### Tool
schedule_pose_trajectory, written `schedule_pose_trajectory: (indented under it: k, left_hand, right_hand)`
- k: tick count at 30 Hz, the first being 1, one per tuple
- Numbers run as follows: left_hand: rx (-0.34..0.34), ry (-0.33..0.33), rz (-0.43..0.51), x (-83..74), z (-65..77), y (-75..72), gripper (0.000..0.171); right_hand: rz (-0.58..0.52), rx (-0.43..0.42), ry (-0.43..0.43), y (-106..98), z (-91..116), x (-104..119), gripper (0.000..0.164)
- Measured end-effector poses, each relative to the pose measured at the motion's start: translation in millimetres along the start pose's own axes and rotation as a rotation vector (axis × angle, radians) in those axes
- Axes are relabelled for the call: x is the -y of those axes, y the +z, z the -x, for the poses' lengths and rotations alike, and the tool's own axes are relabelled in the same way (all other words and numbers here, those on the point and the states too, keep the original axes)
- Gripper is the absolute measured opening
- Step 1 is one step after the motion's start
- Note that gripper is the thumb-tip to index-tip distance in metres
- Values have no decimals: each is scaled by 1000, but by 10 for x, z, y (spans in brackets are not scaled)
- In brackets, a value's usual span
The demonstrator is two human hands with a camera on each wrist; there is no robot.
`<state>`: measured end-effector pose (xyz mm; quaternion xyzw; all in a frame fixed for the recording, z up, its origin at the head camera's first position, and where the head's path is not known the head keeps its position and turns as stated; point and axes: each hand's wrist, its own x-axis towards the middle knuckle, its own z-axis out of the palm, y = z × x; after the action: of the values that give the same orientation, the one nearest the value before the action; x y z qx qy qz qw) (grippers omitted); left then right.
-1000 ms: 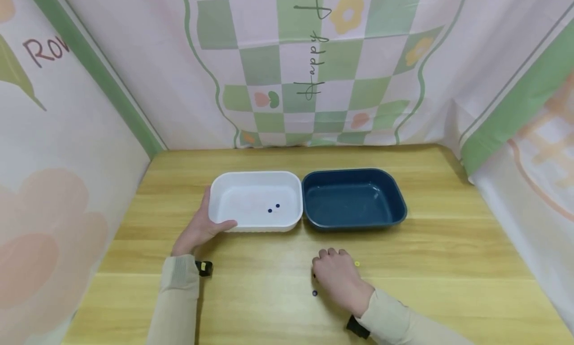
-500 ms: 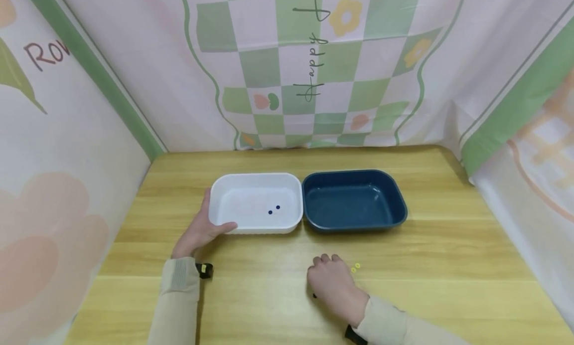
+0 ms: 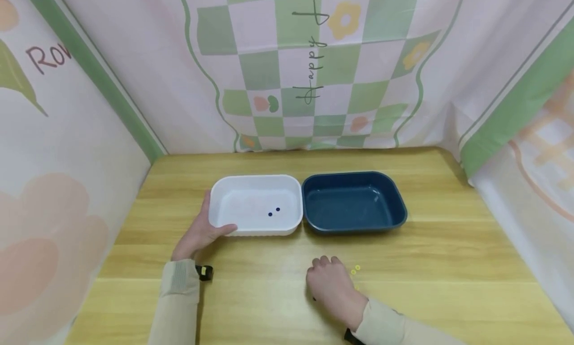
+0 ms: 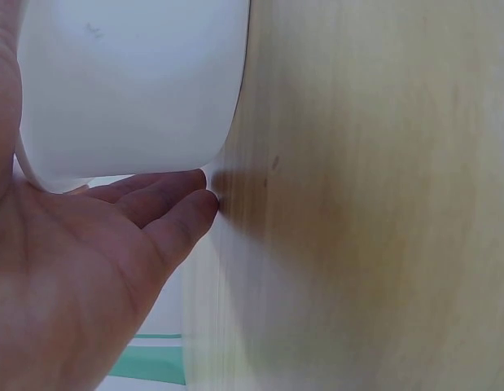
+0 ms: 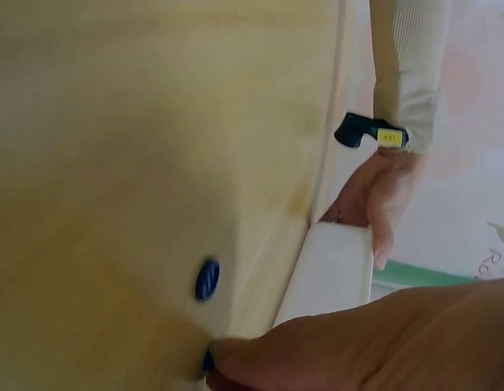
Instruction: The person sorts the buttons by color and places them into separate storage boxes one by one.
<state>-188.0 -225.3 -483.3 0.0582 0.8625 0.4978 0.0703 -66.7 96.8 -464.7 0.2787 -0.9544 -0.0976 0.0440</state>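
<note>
My left hand (image 3: 199, 234) grips the left end of a white rectangular basin (image 3: 287, 230), with the thumb on its near rim; in the left wrist view the fingers (image 4: 174, 228) lie against its end wall. Two dark blue buttons (image 3: 274, 212) lie inside. On the wooden table, my right hand (image 3: 333, 287) has its fingers curled downward. In the right wrist view its thumb tip pinches a small blue button (image 5: 208, 359), mostly hidden, against a finger. Another blue button (image 5: 207, 279) lies on the table beside it.
A dark blue basin (image 3: 350, 229) stands against the white basin's right side, with nothing seen inside. Small yellow rings (image 3: 355, 270) lie just right of my right hand, one partly hidden. A patterned curtain (image 3: 296, 120) hangs behind the wooden table (image 3: 251, 295).
My right hand has shifted slightly left and down, covering the blue button once visible beside it and uncovering more yellow rings. My left hand keeps its grip on the white basin.
</note>
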Motion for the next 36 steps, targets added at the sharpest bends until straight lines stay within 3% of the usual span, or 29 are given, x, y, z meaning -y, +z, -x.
schedule_pose_trajectory:
  k: [14, 23, 26, 29, 33, 36]
  left_hand:
    - [-1, 27, 16, -1, 1, -3, 121]
    - [11, 0, 49, -16, 4, 4, 123]
    - [26, -25, 60, -160, 63, -22, 123]
    - [29, -39, 63, -158, 59, -21, 123]
    - [13, 4, 58, -9, -5, 9, 122]
    - [10, 33, 67, -11, -2, 4, 120]
  right_hand:
    - [50, -75, -97, -14, -55, 26, 21]
    - [56, -62, -124, -27, -66, 8, 21]
    - [63, -36, -113, -34, -63, 9, 19]
    - [55, 2, -105, -38, -63, 5, 17]
    - [44, 2, -92, -32, -47, 0, 15]
    - [33, -14, -91, -39, -43, -1, 14]
